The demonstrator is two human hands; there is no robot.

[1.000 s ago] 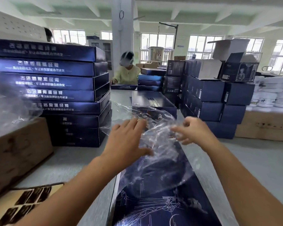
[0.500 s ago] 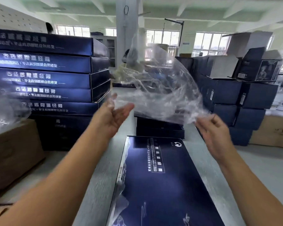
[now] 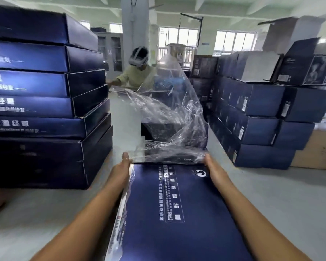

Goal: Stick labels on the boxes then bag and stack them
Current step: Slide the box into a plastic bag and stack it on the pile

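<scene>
A long dark blue box point(image 3: 169, 208) with white lettering lies flat on the grey table, stretching away from me. A clear plastic bag point(image 3: 169, 113) billows up beyond its far end, with the bag's mouth at the box's far edge. My left hand point(image 3: 120, 172) holds the bag's edge at the box's far left corner. My right hand point(image 3: 214, 170) holds the bag's edge at the far right corner. The fingers of both hands are mostly hidden under plastic and box.
A tall stack of the same blue boxes point(image 3: 45, 102) stands at the left. More blue cartons point(image 3: 256, 117) are piled at the right beside a brown carton point(image 3: 316, 149). A person in a pale shirt point(image 3: 137, 74) works at the table's far end near a pillar.
The bag was held up in the air half a second ago. Both hands have come down with it to the far corners of the box.
</scene>
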